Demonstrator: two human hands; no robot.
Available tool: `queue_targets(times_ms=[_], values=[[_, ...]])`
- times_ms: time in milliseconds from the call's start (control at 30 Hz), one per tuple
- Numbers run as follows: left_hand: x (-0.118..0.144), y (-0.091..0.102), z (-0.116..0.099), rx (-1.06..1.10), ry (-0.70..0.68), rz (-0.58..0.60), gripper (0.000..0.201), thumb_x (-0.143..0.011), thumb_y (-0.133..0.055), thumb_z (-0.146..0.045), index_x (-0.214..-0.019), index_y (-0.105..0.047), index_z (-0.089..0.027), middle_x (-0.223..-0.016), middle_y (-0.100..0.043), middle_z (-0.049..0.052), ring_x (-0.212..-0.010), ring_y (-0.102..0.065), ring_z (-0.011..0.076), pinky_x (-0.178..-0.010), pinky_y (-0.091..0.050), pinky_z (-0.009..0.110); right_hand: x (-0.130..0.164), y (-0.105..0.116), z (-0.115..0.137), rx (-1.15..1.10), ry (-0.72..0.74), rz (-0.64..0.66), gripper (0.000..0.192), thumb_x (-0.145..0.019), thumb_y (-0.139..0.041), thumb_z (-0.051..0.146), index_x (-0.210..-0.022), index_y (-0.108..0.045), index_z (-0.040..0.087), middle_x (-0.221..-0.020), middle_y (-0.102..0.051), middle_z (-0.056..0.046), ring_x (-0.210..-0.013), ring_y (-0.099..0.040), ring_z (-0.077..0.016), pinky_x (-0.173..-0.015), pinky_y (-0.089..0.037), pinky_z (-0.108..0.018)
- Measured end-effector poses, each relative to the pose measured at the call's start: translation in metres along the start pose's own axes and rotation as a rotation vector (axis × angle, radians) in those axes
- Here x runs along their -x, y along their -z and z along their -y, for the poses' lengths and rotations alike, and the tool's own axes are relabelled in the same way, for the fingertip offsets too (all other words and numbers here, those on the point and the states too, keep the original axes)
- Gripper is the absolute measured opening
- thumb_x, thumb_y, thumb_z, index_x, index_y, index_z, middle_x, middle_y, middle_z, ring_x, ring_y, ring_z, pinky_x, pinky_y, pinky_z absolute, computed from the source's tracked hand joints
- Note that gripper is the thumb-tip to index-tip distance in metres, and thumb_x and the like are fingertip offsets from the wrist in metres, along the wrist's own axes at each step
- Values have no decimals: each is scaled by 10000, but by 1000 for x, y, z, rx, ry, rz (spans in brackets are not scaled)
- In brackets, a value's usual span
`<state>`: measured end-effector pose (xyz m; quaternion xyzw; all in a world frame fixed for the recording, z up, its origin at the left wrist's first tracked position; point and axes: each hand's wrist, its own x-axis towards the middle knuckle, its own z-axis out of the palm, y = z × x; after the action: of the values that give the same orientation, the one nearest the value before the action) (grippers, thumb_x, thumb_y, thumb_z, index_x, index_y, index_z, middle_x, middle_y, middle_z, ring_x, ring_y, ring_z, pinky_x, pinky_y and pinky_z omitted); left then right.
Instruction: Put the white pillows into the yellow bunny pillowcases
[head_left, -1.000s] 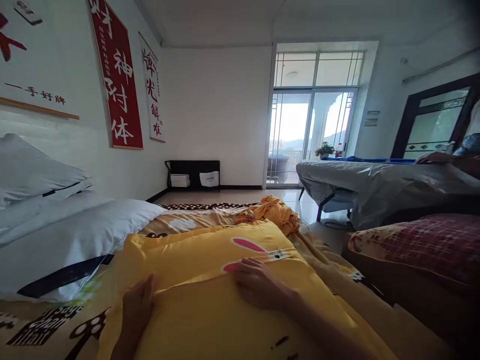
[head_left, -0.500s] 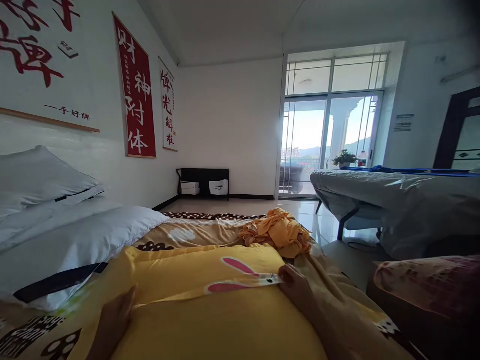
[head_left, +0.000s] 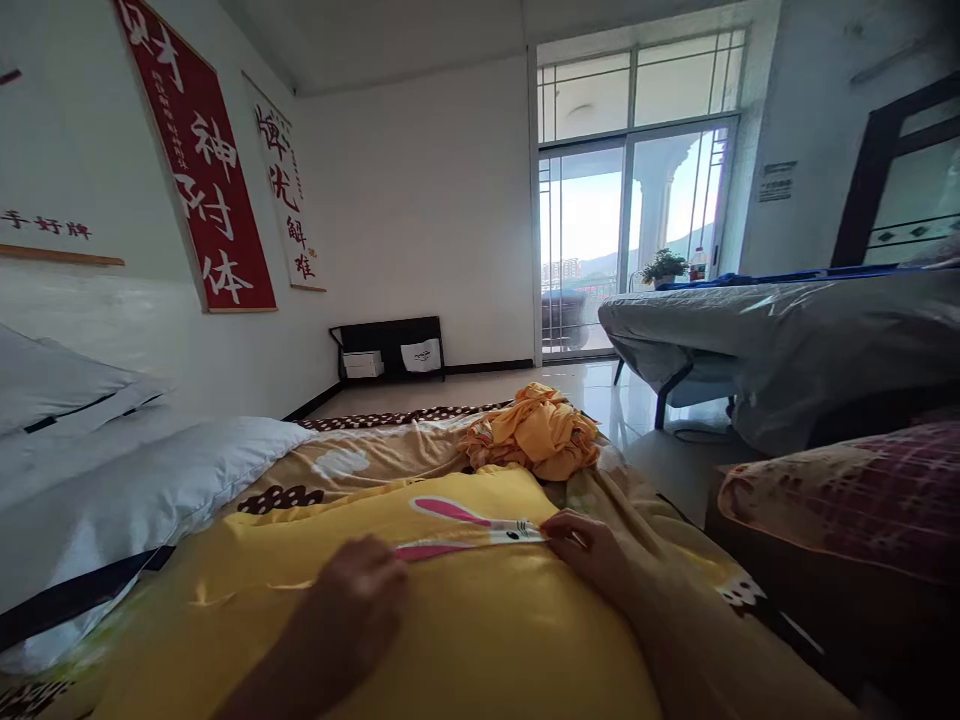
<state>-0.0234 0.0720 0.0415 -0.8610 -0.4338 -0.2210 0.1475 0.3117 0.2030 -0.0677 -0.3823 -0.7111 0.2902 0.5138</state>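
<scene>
Head view: I log yellow pillow (head_left: 495,625), lower centre, printed rabbit ears (head_left: 448,510) pointing frame-left, long axis unclear; right hand (head_left: 589,555) pinching pillow fabric; left hand (head_left: 360,595) curled, grip unclear.

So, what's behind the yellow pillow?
Just beyond it, a crumpled orange cloth lies on the patterned blanket. Whatever the yellow pillow covers can't be seen.

Head-worn view, forward and down

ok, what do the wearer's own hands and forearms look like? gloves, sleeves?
The left hand and right hand are gloveless, with no watch or bracelet visible. No sleeves show on the forearms. The left hand is blurred, so a ring can't be ruled out.
</scene>
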Motion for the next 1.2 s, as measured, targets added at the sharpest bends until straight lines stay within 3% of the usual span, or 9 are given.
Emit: queue_targets(times_ms=[67, 133, 233, 333, 500, 767, 1033, 1200], values=[[-41, -7, -46, 2, -222, 165, 183, -881, -454, -217, -749, -581, -220, -800, -640, 35, -763, -573, 182, -719, -431, 307, 1, 1, 1, 28, 14, -14, 201, -749, -611, 354, -814, -711, 191, -838, -696, -72, -808, -628, -212, -691, -514, -316], [-77, -23, -80, -8, -377, 241, 133, -854, -485, -186, -779, -595, -192, -793, -640, 52, -760, -590, 194, -684, -446, 316, 1, 3, 1, 54, 38, -16, 197, -759, -600, 338, -824, -710, 188, -839, -696, -69, -800, -630, -209, -691, -509, -316], [-113, -59, -101, -46, -338, 344, 148, -800, -522, -145, -893, -636, -125, -850, -657, 130, -781, -628, 232, -624, -463, 324, 1, 6, 1, 51, 92, 10, 183, -780, -582, 315, -819, -704, 184, -840, -690, -67, -800, -630, -202, -715, -505, -322], [-125, -90, -97, -51, -156, 416, 248, -774, -504, -89, -981, -641, -85, -892, -670, 173, -793, -646, 256, -637, -475, 343, 1, 7, 4, 49, 122, 44, 176, -794, -551, 277, -822, -700, 190, -841, -675, -63, -800, -625, -186, -713, -499, -307], [-119, -113, -77, 188, -56, 304, 249, -897, -411, -193, -840, -653, -182, -844, -689, 72, -764, -643, 194, -660, -450, 302, 2, 6, 9, 73, 119, 36, 179, -792, -527, 234, -826, -698, 193, -846, -657, -51, -810, -613, -170, -717, -483, -283], [-114, -115, -81, -7, -105, 181, 179, -848, -513, -268, -887, -651, -161, -870, -655, 88, -850, -569, 234, -762, -396, 388, 4, 8, 7, 72, 86, 33, 203, -731, -566, 179, -867, -714, 205, -911, -664, -56, -834, -597, -178, -729, -472, -286], [-108, -121, -81, -72, -11, 18, 181, -851, -495, -269, -802, -640, -172, -806, -625, 49, -781, -511, 206, -731, -323, 384, 5, 4, 7, 70, 44, 6, 145, -805, -579, 270, -816, -706, 202, -857, -651, -56, -808, -592, -175, -725, -464, -283], [-110, -124, -81, -33, 21, 30, 191, -891, -459, -241, -871, -643, -192, -838, -642, 36, -787, -517, 198, -735, -306, 373, 4, 2, 5, 84, 50, -30, 179, -826, -589, 338, -825, -708, 205, -846, -654, -57, -805, -591, -180, -723, -461, -289]])
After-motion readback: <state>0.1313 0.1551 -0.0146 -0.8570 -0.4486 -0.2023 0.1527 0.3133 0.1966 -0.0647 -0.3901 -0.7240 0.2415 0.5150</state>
